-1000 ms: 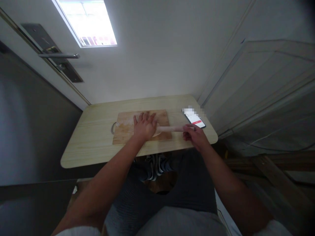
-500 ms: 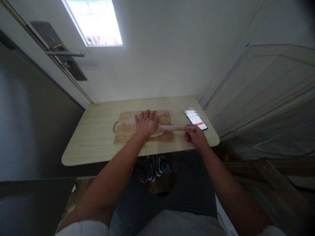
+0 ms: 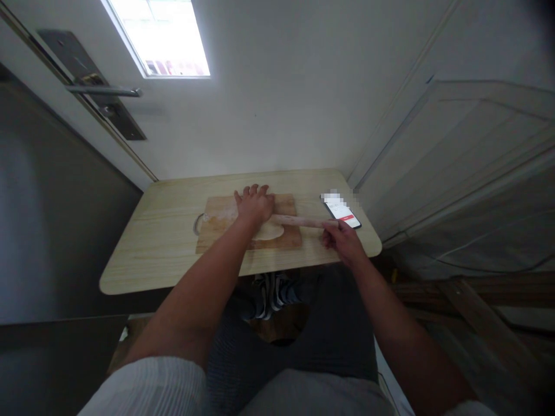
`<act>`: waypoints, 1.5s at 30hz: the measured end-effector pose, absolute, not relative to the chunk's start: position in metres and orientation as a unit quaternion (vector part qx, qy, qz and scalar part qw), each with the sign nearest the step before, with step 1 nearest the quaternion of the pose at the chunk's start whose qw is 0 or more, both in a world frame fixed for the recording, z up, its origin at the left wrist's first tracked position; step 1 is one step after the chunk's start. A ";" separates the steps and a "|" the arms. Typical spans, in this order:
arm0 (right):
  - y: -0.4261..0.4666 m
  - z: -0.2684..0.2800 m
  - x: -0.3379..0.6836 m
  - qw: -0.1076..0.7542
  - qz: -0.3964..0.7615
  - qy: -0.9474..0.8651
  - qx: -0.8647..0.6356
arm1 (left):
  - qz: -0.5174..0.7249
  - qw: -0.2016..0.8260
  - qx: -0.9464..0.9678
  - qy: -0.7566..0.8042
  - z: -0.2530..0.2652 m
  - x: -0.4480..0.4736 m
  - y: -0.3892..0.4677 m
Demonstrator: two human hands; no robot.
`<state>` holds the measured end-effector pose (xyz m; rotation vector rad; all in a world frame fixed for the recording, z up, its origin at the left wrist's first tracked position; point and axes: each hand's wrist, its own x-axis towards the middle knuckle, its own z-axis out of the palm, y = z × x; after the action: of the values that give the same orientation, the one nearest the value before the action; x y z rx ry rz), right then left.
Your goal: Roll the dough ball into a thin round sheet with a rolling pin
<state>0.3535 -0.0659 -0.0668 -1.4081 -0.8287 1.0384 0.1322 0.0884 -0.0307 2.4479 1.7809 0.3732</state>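
A wooden rolling pin (image 3: 299,221) lies crosswise over a wooden cutting board (image 3: 212,238), its right end reaching past the board. My right hand (image 3: 346,240) has its fingers closed around that end. Flat over the pin's left part rests my left hand (image 3: 254,205), fingers spread and pointing away from me; the palm hides that end. A pale, thin sheet of dough (image 3: 270,232) shows on the board on the near side of the pin, partly covered by my left hand and forearm. Flour whitens the board's left part.
The board lies on a light wood table (image 3: 147,237) with rounded corners, against a white door with a metal handle (image 3: 104,91). A metal ring (image 3: 198,224) is at the board's left end. A phone (image 3: 347,212) with a lit screen lies just beyond my right hand.
Both hands and the rolling pin have moved away from me over the board, uncovering more dough on the near side. The camera view has shifted slightly.
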 end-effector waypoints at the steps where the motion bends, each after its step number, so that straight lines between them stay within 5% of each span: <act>1: -0.066 -0.067 0.353 0.569 0.442 -0.353 -0.597 | 0.123 0.049 0.799 0.586 -0.031 0.133 0.090; 35: -0.063 -0.065 0.353 0.579 0.465 -0.309 -0.594 | 0.141 -0.003 0.810 0.570 -0.028 0.134 0.081; 45: -0.069 -0.062 0.347 0.497 0.400 -0.405 -0.655 | 0.103 0.026 0.832 0.544 -0.029 0.112 0.045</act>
<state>0.3467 -0.0687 -0.0624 -1.5850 -0.9797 0.9694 0.1116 0.0445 -0.0287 2.5727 1.6819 0.3174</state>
